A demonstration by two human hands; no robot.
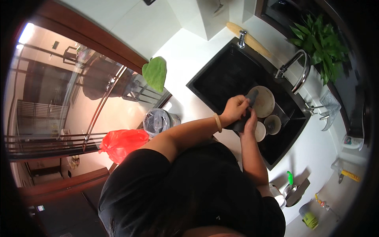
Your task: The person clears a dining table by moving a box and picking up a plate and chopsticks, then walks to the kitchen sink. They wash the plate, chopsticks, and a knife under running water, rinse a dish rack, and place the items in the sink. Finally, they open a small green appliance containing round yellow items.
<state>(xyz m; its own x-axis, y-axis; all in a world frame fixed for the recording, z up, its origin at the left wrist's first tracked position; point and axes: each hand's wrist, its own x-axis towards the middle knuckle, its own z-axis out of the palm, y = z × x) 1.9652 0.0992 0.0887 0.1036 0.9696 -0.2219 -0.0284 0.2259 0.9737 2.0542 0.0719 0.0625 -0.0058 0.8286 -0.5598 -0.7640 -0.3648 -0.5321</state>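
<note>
My left hand [236,107], with a pale bangle [218,123] at the wrist, grips a dark grey, soft item [242,122], a glove or a cloth; I cannot tell which. My right hand [250,121] has hold of the same item from the other side. Both hands are over the near edge of a black sink [228,71]. Past the fingers, inside the sink, lies a large soiled bowl [265,103]. Two smaller bowls are close to my right hand: a white one [260,132] and a greyish one [272,124].
A chrome faucet [303,75] arches over the sink's far side, beside a leafy plant [322,47]. Leftward are a lined bin [157,121], a red plastic bag [125,143] and a large green leaf [155,74]. A metal pot [293,195] stands on the right counter.
</note>
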